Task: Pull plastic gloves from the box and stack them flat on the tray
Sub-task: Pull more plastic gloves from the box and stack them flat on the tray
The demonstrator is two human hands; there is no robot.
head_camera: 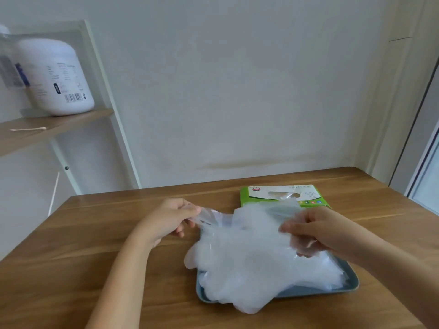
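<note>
Above tray (351, 280), glove (240, 222) stretched: left hand (171, 219), right hand (318, 231) pinch opposite edges. Over tray's left, near rims, glove stack (249, 274) overhangs. Behind tray, box (261, 191); table (107, 233) runs wide left of tray.

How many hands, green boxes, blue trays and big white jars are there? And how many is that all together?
Hands: 2 (left hand, right hand)
Green box: 1
Blue tray: 1
White jar: 1
Total: 5
The gloves are see-through and overlap too much to count.
</note>
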